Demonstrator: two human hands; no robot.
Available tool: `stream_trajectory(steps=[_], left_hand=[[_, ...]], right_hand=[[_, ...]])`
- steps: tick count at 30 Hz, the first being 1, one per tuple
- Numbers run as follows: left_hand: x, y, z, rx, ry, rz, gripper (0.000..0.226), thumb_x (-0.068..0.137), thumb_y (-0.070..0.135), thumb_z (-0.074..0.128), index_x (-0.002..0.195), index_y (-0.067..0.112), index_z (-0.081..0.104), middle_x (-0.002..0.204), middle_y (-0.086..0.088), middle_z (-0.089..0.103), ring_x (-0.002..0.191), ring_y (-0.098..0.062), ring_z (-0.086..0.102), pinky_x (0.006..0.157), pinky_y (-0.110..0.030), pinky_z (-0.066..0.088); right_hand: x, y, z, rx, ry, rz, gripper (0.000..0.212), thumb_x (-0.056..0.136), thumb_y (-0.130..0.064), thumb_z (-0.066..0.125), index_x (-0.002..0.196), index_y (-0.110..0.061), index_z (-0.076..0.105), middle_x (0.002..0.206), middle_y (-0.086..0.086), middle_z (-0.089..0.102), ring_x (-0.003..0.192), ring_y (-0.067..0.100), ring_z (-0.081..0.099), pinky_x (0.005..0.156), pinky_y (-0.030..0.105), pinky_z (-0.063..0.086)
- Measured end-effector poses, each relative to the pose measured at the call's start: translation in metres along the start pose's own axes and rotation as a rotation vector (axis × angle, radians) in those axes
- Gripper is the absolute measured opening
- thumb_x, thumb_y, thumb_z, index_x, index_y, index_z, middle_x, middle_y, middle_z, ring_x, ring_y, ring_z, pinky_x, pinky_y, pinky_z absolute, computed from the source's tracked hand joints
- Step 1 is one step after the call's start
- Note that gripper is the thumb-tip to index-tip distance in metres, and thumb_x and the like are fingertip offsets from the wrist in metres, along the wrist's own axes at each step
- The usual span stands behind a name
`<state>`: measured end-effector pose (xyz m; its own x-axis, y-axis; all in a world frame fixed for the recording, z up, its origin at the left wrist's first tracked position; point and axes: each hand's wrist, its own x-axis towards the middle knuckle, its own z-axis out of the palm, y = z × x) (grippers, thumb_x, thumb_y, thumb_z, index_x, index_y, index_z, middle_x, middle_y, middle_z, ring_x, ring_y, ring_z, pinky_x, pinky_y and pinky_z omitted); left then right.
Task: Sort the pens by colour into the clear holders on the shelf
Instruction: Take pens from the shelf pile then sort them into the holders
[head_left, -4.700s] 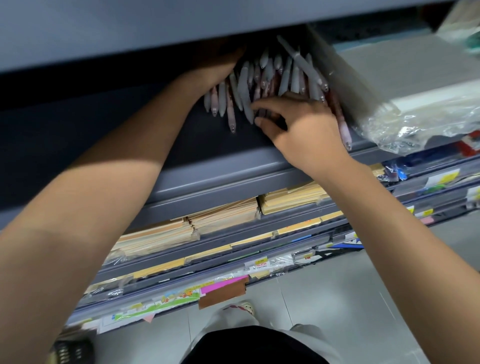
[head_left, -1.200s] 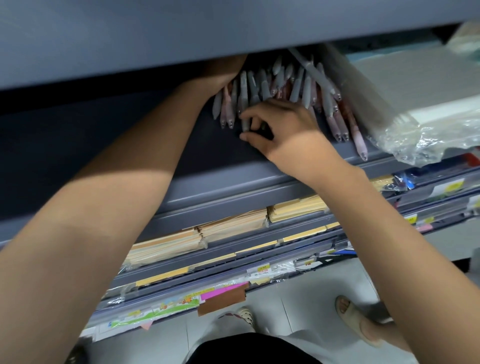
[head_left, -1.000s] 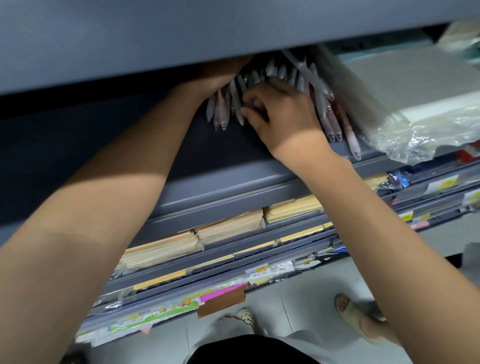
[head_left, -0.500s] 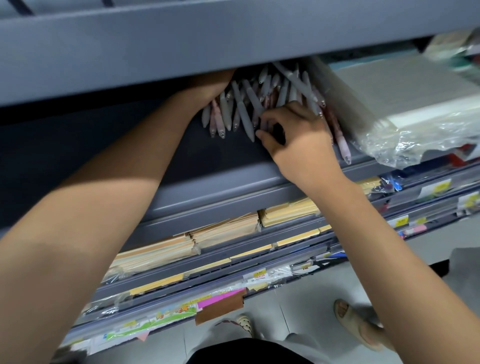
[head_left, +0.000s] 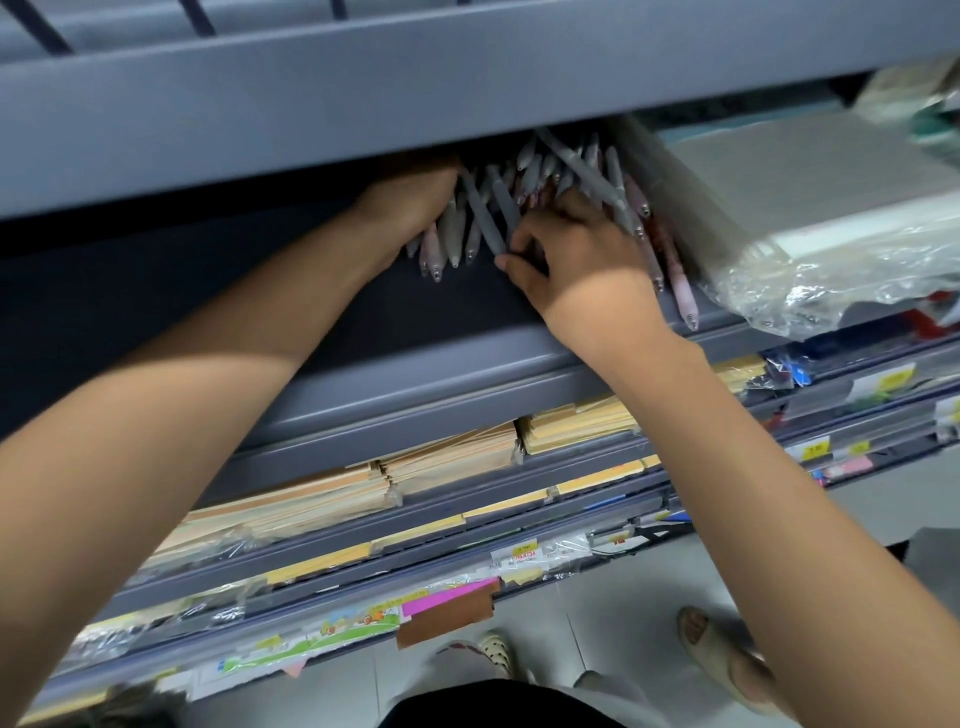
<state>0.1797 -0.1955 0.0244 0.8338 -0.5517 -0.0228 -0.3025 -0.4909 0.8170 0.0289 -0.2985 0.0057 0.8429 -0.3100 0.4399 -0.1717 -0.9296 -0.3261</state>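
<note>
A loose pile of frosted grey and pink pens (head_left: 561, 176) lies on the dark grey shelf (head_left: 322, 322), partly under the shelf above. My left hand (head_left: 410, 200) reaches in at the pile's left side and is closed around a bunch of pens (head_left: 447, 239) whose tips point toward me. My right hand (head_left: 576, 254) rests on the middle of the pile, its thumb and fingers pinching a grey pen (head_left: 491, 218) that lies slantwise. More pink pens (head_left: 680, 286) stick out to its right. No clear holder is visible.
A plastic-wrapped stack of grey sheets (head_left: 810, 208) lies right of the pens. The shelf above (head_left: 415, 88) overhangs the pile. Lower shelves hold brown envelopes (head_left: 447, 457) and packaged stationery (head_left: 332, 629). Sandalled feet (head_left: 711, 654) stand on the tiled floor.
My right hand moved from the pile's right part to its middle and pinched a slanted grey pen. My left hand stayed on the bunch at the left.
</note>
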Motion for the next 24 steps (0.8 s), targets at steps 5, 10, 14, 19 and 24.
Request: stream_trajectory(steps=[5, 10, 14, 19, 24], left_hand=[[-0.007, 0.005, 0.012, 0.084, 0.058, -0.009, 0.061, 0.102, 0.034, 0.035, 0.052, 0.007, 0.055, 0.036, -0.008, 0.053, 0.027, -0.021, 0.046, 0.031, -0.016, 0.03], [-0.009, 0.004, 0.013, 0.107, 0.065, 0.064, 0.025, 0.097, 0.022, 0.038, 0.084, 0.012, 0.057, 0.056, -0.013, 0.061, 0.032, -0.023, 0.05, 0.03, -0.018, 0.032], [-0.017, 0.008, 0.009, 0.186, 0.08, 0.115, 0.022, 0.092, 0.02, 0.046, 0.109, 0.019, 0.06, 0.081, -0.005, 0.069, 0.047, -0.017, 0.059, 0.032, -0.021, 0.04], [-0.012, 0.008, 0.007, 0.284, 0.086, 0.111, 0.014, 0.089, 0.024, 0.057, 0.1, 0.017, 0.063, 0.078, 0.003, 0.065, 0.048, 0.0, 0.057, 0.04, -0.014, 0.036], [-0.011, 0.01, 0.008, 0.347, 0.186, 0.131, 0.021, 0.088, 0.025, 0.063, 0.067, 0.022, 0.058, 0.085, -0.007, 0.071, 0.056, -0.009, 0.061, 0.044, -0.012, 0.039]], right_hand=[[0.0, 0.001, 0.0, -0.011, 0.008, -0.026, 0.024, 0.093, -0.035, 0.06, 0.103, -0.014, 0.067, 0.124, 0.009, 0.057, 0.1, 0.035, 0.06, 0.079, 0.037, 0.049], [-0.003, 0.004, 0.0, 0.016, 0.028, -0.043, 0.019, 0.093, -0.026, 0.057, 0.102, -0.014, 0.07, 0.12, 0.008, 0.06, 0.098, 0.034, 0.061, 0.08, 0.04, 0.051], [-0.006, 0.004, -0.001, 0.037, 0.062, -0.038, 0.018, 0.092, -0.024, 0.058, 0.099, -0.015, 0.072, 0.118, 0.007, 0.062, 0.096, 0.032, 0.062, 0.078, 0.038, 0.05], [-0.008, 0.004, -0.001, 0.028, 0.065, -0.021, 0.018, 0.09, -0.021, 0.057, 0.097, -0.016, 0.071, 0.115, 0.005, 0.062, 0.093, 0.029, 0.061, 0.075, 0.03, 0.042], [-0.008, 0.003, -0.002, 0.021, 0.062, -0.033, 0.018, 0.09, -0.021, 0.056, 0.098, -0.014, 0.071, 0.116, 0.006, 0.063, 0.094, 0.029, 0.061, 0.078, 0.031, 0.042]])
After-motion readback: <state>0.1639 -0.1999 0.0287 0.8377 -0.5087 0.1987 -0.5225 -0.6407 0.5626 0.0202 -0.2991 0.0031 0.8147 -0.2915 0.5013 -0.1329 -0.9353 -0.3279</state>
